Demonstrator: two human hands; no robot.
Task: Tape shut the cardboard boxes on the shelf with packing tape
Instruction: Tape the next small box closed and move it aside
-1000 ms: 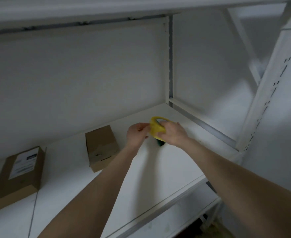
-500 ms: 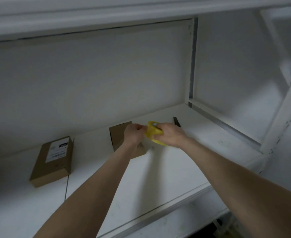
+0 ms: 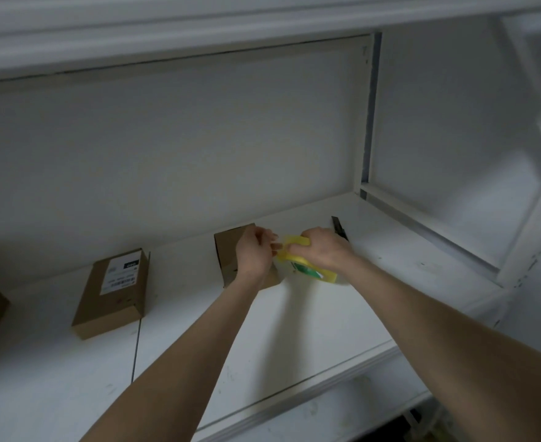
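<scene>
Both arms reach over a white shelf point(image 3: 294, 333): the right hand point(image 3: 325, 250) grips a roll of yellow packing tape point(image 3: 296, 259) from above, and the left hand point(image 3: 253, 252), fingers curled, pinches at the roll's edge. A small cardboard box point(image 3: 226, 250) lies just behind the left hand, a labelled box point(image 3: 113, 298) well to that hand's left, and a slim dark object point(image 3: 338, 225) just beyond the right hand.

Left hand point(image 3: 253, 254) reaching forward, fingers point(image 3: 270, 243) pinched, right hand point(image 3: 324, 250) just beside it, fingers curled in a grip
</scene>
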